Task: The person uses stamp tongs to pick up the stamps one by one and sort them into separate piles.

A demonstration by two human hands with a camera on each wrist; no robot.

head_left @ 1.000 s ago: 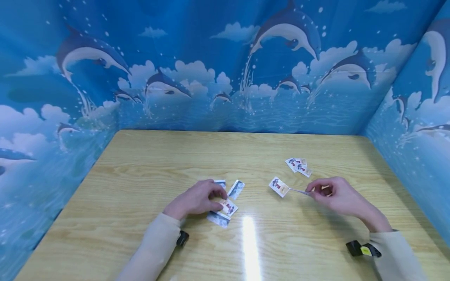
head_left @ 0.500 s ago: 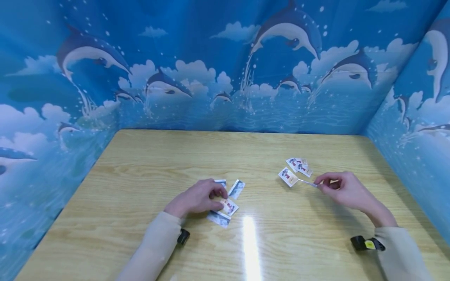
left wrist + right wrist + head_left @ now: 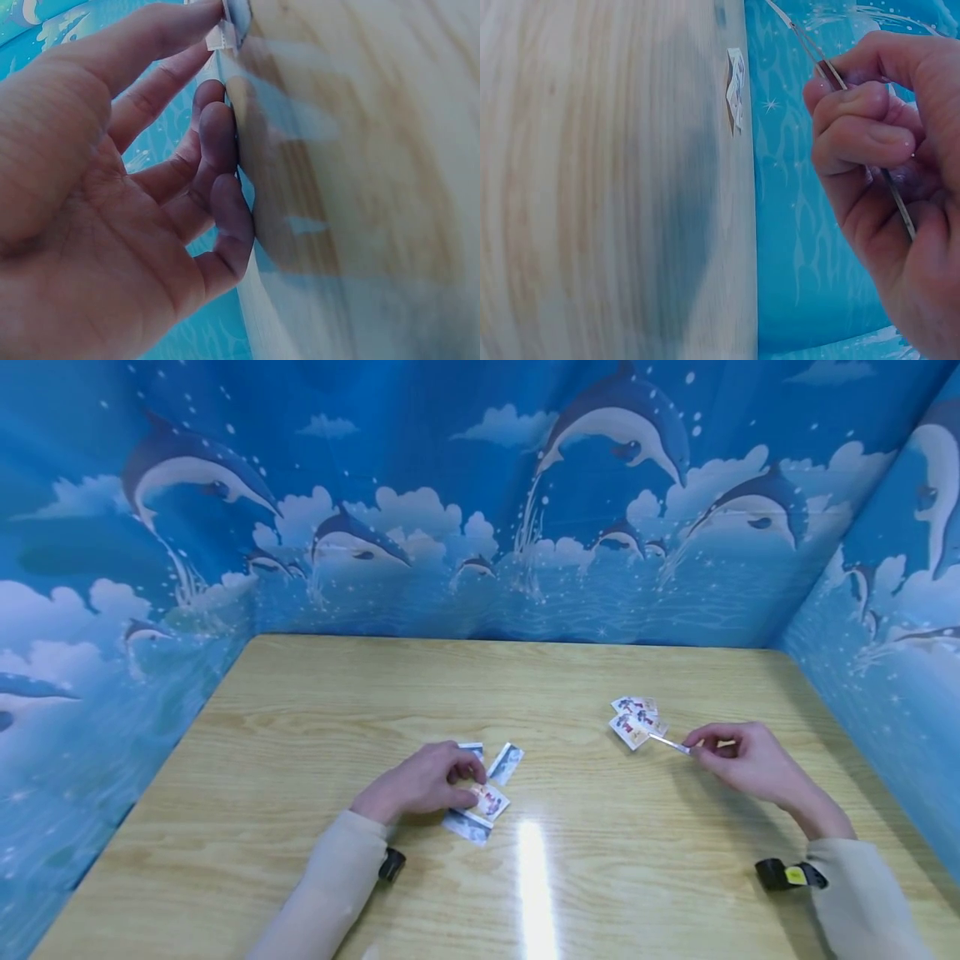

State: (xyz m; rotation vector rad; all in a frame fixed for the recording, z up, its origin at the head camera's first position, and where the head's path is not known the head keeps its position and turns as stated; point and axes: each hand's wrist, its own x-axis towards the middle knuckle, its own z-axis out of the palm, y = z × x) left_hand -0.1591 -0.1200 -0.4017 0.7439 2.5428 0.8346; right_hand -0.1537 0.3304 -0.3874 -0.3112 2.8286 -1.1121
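Note:
My right hand (image 3: 746, 760) grips slim metal tweezers (image 3: 667, 742), whose tips hold a small printed picture sticker (image 3: 628, 732). This sticker overlaps similar loose stickers (image 3: 636, 703) lying at the right of the table; whether it touches them I cannot tell. In the right wrist view, the tweezers' rear end (image 3: 900, 204) passes under curled fingers. On the left, my left hand (image 3: 423, 781) pinches a printed piece (image 3: 491, 802) between thumb and index finger, partly hidden by the hand. Its white edge (image 3: 223, 34) shows at the fingertips in the left wrist view, with the other fingers loosely bent.
Around the left hand lie grey-blue strips, one at the upper right (image 3: 506, 763) and one nearer the front (image 3: 468, 828). The wood-grain table (image 3: 337, 693) is backed by a blue dolphin-print curtain (image 3: 420, 585). A bright light reflection crosses the table's front middle.
My right hand has moved right and away from me, carrying the sticker in the tweezers from open table to over the loose stickers. My left hand has stayed in place.

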